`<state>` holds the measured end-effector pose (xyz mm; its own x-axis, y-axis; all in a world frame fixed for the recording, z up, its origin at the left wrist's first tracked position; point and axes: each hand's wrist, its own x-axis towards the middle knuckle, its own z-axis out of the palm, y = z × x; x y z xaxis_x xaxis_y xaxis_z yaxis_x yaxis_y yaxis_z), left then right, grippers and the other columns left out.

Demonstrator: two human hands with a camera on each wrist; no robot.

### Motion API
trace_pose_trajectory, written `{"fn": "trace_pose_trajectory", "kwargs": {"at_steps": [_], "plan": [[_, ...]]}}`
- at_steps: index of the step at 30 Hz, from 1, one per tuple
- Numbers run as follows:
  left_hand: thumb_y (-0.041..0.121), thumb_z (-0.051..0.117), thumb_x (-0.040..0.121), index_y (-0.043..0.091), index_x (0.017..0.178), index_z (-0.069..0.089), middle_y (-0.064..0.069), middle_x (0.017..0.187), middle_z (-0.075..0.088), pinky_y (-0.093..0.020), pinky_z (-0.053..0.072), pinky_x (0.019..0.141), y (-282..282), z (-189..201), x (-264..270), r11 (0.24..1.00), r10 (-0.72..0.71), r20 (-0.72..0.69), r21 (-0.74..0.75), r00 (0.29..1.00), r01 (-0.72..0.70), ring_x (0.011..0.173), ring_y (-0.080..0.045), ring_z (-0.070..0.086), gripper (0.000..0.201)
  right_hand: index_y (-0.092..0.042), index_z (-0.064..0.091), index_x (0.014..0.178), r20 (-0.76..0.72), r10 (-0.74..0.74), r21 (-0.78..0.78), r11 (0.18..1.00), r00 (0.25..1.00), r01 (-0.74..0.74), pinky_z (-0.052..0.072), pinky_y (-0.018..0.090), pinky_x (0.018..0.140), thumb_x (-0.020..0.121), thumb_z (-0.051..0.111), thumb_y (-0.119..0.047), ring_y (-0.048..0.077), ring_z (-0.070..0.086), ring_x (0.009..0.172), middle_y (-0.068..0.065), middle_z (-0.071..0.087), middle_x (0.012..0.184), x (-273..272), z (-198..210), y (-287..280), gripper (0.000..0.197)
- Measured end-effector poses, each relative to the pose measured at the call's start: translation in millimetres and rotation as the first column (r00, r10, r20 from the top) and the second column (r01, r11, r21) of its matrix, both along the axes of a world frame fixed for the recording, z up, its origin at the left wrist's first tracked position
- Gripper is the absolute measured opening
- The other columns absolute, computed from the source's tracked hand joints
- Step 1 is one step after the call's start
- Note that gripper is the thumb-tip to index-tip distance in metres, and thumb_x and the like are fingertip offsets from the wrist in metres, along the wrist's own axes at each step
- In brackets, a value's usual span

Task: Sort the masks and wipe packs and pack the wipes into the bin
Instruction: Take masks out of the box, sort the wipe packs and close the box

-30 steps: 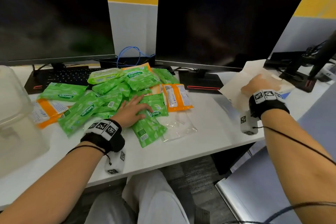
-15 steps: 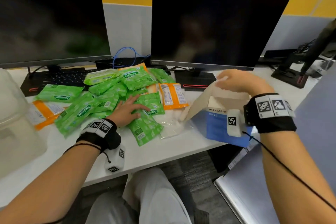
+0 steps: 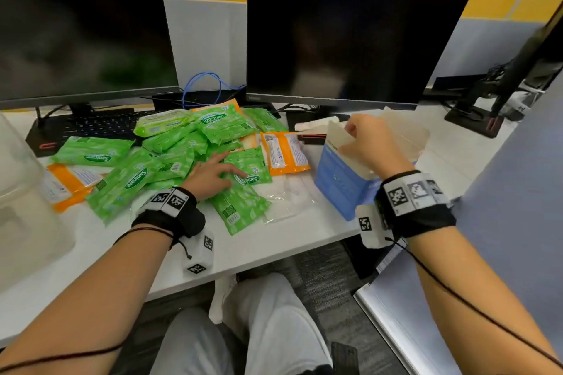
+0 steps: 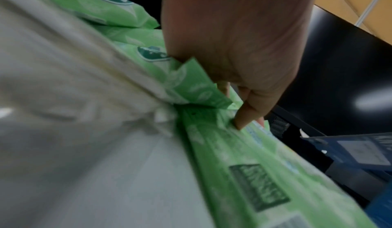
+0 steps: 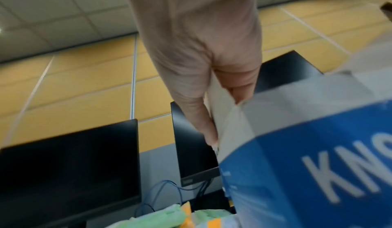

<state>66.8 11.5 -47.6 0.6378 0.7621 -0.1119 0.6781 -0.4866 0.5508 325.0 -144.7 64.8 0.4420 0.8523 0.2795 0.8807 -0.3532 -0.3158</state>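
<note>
Several green wipe packs (image 3: pixel 170 158) lie heaped on the white desk (image 3: pixel 274 250), with orange packs (image 3: pixel 285 153) among them and clear-wrapped masks (image 3: pixel 289 195) at the heap's right edge. My left hand (image 3: pixel 213 175) lies flat on the green packs (image 4: pixel 244 156), fingers spread and fingertips pressing down. My right hand (image 3: pixel 370 143) pinches the pale open flap of a blue mask box (image 3: pixel 341 183) that stands on the desk right of the masks. In the right wrist view my thumb and fingers (image 5: pixel 203 114) grip that flap above the blue box (image 5: pixel 307 173).
A translucent plastic bin (image 3: pixel 21 192) stands at the desk's left edge. Two dark monitors (image 3: pixel 350 36) and a black keyboard (image 3: pixel 91 128) line the back. A blue cable (image 3: pixel 202 85) loops between them. A monitor arm base (image 3: pixel 475 119) sits at the far right.
My right hand has carried the blue box from the far right of the desk to beside the pile and set it upright. My left hand has stayed on the green packs.
</note>
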Motion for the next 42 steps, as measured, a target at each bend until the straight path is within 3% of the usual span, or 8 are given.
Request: {"fn": "trace_pose_trajectory", "kwargs": {"at_steps": [9,15,19,23,26,33,39,42], "plan": [[0.017,0.056,0.087,0.029,0.099,0.065,-0.009,0.137,0.044,-0.046,0.032,0.11,-2.3,32.0,45.6,0.98,0.139,-0.088,0.155,0.986,-0.124,0.13,-0.032,0.04,0.019,-0.016,0.061,0.126,-0.618,0.065,0.035,0.998,0.783,-0.056,0.046,0.038,0.098,0.098,0.04,-0.02,0.024,0.055,0.117,0.005,0.054,0.135,4.5,15.0,-13.6,0.035],[0.016,0.051,0.094,0.008,0.115,0.063,-0.007,0.126,0.058,-0.02,0.026,0.105,-78.5,111.3,126.9,0.908,-0.202,0.511,0.417,0.836,-0.035,0.125,-0.017,0.046,0.026,-0.018,0.068,0.113,-0.149,-0.122,0.308,0.937,0.981,0.163,0.041,0.028,0.085,0.089,0.047,-0.009,0.021,0.056,0.107,0.007,0.063,0.122,55.3,7.9,-26.5,0.034],[0.038,0.035,0.094,0.019,0.127,0.057,-0.003,0.132,0.057,-0.031,0.03,0.11,-102.7,130.0,184.4,0.857,-0.461,0.188,0.348,0.868,0.38,0.127,-0.02,0.047,0.044,-0.021,0.058,0.13,0.007,-0.267,-0.071,0.961,0.964,0.267,0.034,0.044,0.103,0.088,0.053,-0.018,0.033,0.044,0.127,0.011,0.056,0.132,81.0,1.0,-22.2,0.042],[0.045,0.027,0.097,0.023,0.091,0.066,-0.007,0.102,0.061,-0.052,0.016,0.112,-102.3,116.8,194.9,0.851,-0.339,-0.21,0.347,0.917,0.394,0.118,-0.028,0.047,0.045,-0.018,0.052,0.135,0.006,-0.234,-0.131,0.964,0.972,0.232,0.041,0.045,0.102,0.089,0.055,-0.018,0.034,0.047,0.125,0.012,0.049,0.136,93.9,-12.1,-22.0,0.046],[0.042,0.033,0.095,0.019,0.07,0.058,-0.004,0.084,0.052,-0.044,0.03,0.098,-95.1,108.7,181.7,0.812,-0.184,-0.138,0.536,0.973,0.23,0.104,-0.027,0.049,0.042,-0.014,0.047,0.133,0.045,-0.305,-0.238,0.922,0.951,0.307,0.04,0.047,0.099,0.089,0.056,-0.023,0.036,0.049,0.121,0.014,0.053,0.131,102.2,-19.9,-24.2,0.045],[0.032,0.062,0.087,0.001,0.121,0.046,-0.018,0.124,0.047,-0.029,0.038,0.079,-76.4,80.8,172.0,0.981,0.073,0.141,0.166,0.987,-0.097,0.11,-0.033,0.052,0.048,0.003,0.063,0.106,0.023,-0.311,-0.214,0.927,0.95,0.308,0.04,0.033,0.073,0.092,0.051,-0.013,0.039,0.059,0.103,0.022,0.062,0.11,100.6,-34.0,-13.0,0.024],[0.007,0.053,0.085,0.007,0.056,0.034,-0.019,0.06,0.04,-0.03,0.024,0.045,-70.3,64.4,177.6,0.961,0.199,0.328,0.118,0.923,-0.249,0.077,-0.044,0.052,0.034,-0.004,0.046,0.069,-0.064,-0.34,-0.216,0.923,0.938,0.319,0.034,0.031,0.066,0.089,0.048,-0.006,0.036,0.052,0.08,0.018,0.051,0.086,104.3,-38.0,-12.0,0.02],[0.008,0.048,0.087,-0.001,0.071,0.056,-0.02,0.071,0.057,-0.041,0.043,0.064,-67.2,58.2,180.0,0.96,0.183,0.409,0.12,0.894,-0.252,0.08,-0.039,0.057,0.02,-0.007,0.041,0.063,-0.105,-0.356,-0.235,0.916,0.929,0.324,0.035,0.031,0.063,0.087,0.049,-0.006,0.033,0.048,0.076,0.016,0.05,0.087,102.8,-32.1,-13.6,0.026]]}}
